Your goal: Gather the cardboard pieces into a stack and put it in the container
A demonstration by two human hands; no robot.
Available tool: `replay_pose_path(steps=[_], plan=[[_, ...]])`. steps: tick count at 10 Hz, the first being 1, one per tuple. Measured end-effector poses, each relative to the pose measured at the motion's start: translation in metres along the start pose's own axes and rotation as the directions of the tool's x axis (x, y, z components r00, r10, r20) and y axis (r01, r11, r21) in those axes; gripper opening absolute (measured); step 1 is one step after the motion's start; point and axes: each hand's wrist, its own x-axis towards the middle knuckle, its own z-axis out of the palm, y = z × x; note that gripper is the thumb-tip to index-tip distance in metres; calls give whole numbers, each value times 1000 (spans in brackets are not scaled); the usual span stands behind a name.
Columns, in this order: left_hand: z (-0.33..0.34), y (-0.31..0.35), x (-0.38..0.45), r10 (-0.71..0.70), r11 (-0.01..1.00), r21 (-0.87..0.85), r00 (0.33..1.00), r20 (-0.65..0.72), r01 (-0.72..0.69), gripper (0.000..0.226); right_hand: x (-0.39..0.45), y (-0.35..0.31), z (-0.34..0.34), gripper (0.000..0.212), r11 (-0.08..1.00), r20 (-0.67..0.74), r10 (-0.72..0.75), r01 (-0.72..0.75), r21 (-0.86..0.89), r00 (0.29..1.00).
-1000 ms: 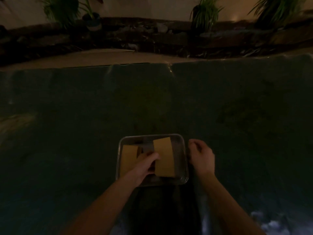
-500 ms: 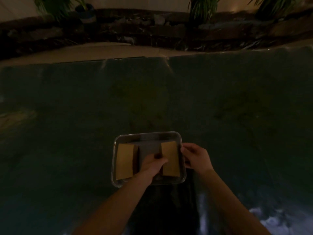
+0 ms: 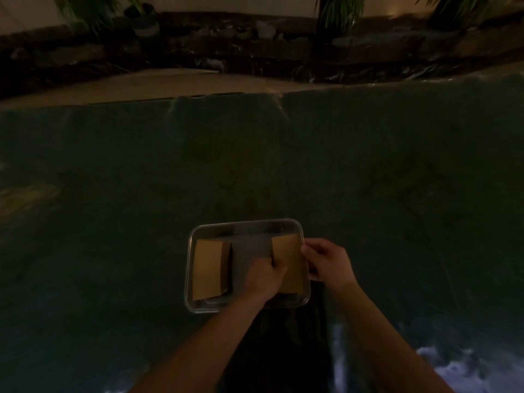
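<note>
A shallow metal tray (image 3: 243, 226) sits on the dark green table near the front edge. One stack of brown cardboard pieces (image 3: 209, 268) lies flat in its left half. A second brown cardboard stack (image 3: 289, 259) rests in the right half, against the right wall. My left hand (image 3: 263, 275) is curled on the left edge of that right stack, inside the tray. My right hand (image 3: 326, 259) touches the tray's right rim and the stack's right edge with bent fingers. Dim light hides how many pieces each stack holds.
The dark green table cover (image 3: 255, 165) spreads wide around the tray. Beyond its far edge runs a pale floor strip (image 3: 170, 83) and a dark rock border with potted plants (image 3: 337, 12). A dark gap (image 3: 278, 350) lies below the tray between my forearms.
The right cardboard stack was lowered from a tilt to rest in the tray's right half. My right hand moved left from the table to the tray's right rim.
</note>
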Motion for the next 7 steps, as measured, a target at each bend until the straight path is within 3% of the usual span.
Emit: replay_pose_path(steps=[2, 3, 6, 7], plan=[[5, 7, -1, 2, 985, 171, 1000, -8, -1, 33, 1, 1, -1, 14, 1000, -12, 11, -11, 1, 1000], [8, 8, -4, 6, 983, 183, 999, -41, 1, 27, 3, 4, 0, 13, 1000, -30, 14, -15, -12, 999], [10, 5, -5, 1, 990, 141, 993, -117, 16, 39, -3, 4, 7, 14, 999, -71, 15, -17, -30, 997], [1, 6, -12, 24, 992, 123, 992, -120, -9, 39, -14, -1, 4, 24, 993, -153, -19, 1, -119, 988]])
